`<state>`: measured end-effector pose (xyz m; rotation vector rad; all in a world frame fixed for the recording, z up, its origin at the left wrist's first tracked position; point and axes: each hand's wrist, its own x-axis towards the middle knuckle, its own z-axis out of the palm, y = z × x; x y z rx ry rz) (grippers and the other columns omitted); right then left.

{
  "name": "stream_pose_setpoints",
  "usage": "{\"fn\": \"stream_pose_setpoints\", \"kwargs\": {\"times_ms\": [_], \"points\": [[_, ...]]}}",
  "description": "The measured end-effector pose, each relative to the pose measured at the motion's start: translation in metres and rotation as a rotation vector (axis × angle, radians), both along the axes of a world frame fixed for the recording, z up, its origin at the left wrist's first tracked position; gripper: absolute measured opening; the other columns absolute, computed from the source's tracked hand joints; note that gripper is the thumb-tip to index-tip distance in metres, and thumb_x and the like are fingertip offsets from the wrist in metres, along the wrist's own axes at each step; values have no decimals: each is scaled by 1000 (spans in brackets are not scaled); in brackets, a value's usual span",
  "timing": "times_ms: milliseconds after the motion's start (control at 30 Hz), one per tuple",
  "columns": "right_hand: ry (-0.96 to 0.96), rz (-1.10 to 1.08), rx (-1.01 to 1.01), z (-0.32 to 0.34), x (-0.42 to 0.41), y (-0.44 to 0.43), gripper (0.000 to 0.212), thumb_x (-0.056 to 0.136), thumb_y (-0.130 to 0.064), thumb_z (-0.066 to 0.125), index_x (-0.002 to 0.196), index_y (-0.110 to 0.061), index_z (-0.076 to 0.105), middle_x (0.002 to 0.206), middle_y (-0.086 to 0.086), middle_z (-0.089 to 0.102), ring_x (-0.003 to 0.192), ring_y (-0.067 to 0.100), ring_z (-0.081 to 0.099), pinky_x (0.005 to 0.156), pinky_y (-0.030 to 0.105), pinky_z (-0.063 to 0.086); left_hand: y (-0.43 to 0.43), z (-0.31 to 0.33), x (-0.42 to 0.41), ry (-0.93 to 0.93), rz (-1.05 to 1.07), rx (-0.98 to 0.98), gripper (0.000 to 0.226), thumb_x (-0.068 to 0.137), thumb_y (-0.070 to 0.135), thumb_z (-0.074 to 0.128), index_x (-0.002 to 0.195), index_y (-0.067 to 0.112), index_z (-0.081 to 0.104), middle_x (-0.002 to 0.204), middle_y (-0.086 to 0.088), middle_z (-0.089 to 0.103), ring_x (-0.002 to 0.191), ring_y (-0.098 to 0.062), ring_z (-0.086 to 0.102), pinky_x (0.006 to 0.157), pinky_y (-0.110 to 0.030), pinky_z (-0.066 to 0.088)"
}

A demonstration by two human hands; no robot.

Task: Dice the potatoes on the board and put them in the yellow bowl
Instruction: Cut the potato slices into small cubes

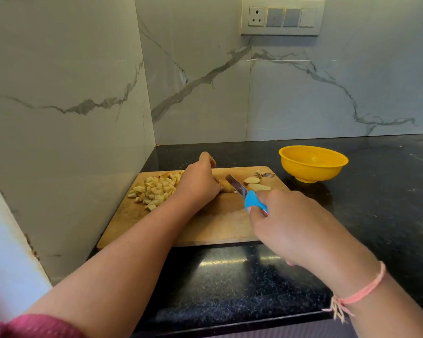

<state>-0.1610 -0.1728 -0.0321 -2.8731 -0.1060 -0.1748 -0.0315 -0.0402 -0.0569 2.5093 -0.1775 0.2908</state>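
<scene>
Head view: dicing is under way. The left hand curls over a potato piece on the board, and the right hand grips the knife, its blade beside the piece. Diced cubes lie heaped to the left, slices wait, and the yellow bowl stands apart, showing no potato. Next, probably, a careful downward cut clear of the fingers.

One head-worn camera looks forward and down (wide-angle, close in) over the board.

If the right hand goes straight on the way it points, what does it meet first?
Likely the potato piece that the left hand holds on the board: the right hand aims its knife at it. Depth is unclear.
</scene>
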Motion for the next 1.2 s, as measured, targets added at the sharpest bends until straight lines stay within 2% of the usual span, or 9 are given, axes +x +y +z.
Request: {"fn": "stream_pose_setpoints", "kwargs": {"times_ms": [200, 333, 400, 533, 633, 733, 933, 1100, 1200], "points": [[-96, -9, -104, -6, 17, 11, 39, 99, -40, 34, 133, -25, 44, 93, -2, 48, 77, 15, 45, 52, 24, 31, 0, 0, 3, 20, 10, -18, 52, 86, 13, 69, 127, 20, 38, 101, -3, 63, 80, -12, 59, 59, -19, 48], [-80, 3, -130, -11, 24, 16, 38, 99, -38, 34, 133, -24, 45, 103, 1, 58, 86, 17, 52, 67, 28, 44, 1, -1, 5, 13, 0, -16, 50, 86, 10, 68, 127, 18, 39, 102, -4, 63, 86, -14, 61, 62, -20, 49], [-65, 5, -140, -11, 26, 18, 34, 98, -36, 36, 127, -23, 48, 98, 0, 57, 88, 17, 55, 71, 29, 47, 1, 0, 5, 14, -5, -16, 50, 86, 10, 68, 126, 18, 40, 102, -4, 63, 87, -15, 62, 66, -22, 52], [-25, 35, -197, 2, 27, 22, 11, 97, -32, 41, 97, -22, 44, 72, -5, 41, 70, 13, 50, 56, 24, 38, 0, -1, 7, 18, -11, -9, 48, 86, 11, 68, 123, 20, 39, 99, -4, 62, 85, -15, 62, 69, -27, 56], [19, 51, -202, 17, 28, 28, 20, 95, -26, 43, 78, -19, 35, 68, -3, 42, 52, 10, 42, 45, 22, 32, 1, -2, 7, 3, -16, 0, 46, 86, 13, 69, 121, 20, 39, 96, -3, 62, 82, -15, 60, 68, -30, 57], [76, 62, -182, 25, 32, 32, 29, 93, -22, 45, 67, -20, 32, 64, 0, 44, 48, 10, 40, 43, 21, 32, 2, -2, 8, 5, -20, 5, 48, 85, 13, 70, 122, 19, 39, 97, -3, 62, 84, -15, 60, 69, -30, 56], [90, 34, -178, 16, 33, 28, 28, 95, -26, 43, 70, -22, 30, 70, -2, 44, 49, 9, 42, 43, 22, 30, 1, 0, 7, 9, -11, 2, 48, 86, 10, 68, 123, 20, 39, 100, -4, 62, 85, -15, 61, 69, -28, 56], [101, 20, -180, 7, 26, 21, 8, 96, -31, 41, 99, -23, 42, 74, -5, 40, 52, 8, 44, 47, 22, 36, 0, -2, 4, -31, -12, 38, 47, 87, 5, 64, 123, 18, 38, 98, -5, 64, 86, -17, 62, 74, -32, 56], [118, 16, -192, 4, 21, 17, 30, 96, -32, 41, 125, -23, 45, 74, -7, 41, 54, 7, 45, 50, 21, 39, 0, -2, 4, -39, -9, 36, 46, 87, 6, 64, 123, 18, 38, 98, -5, 64, 86, -17, 62, 75, -31, 56]]}}
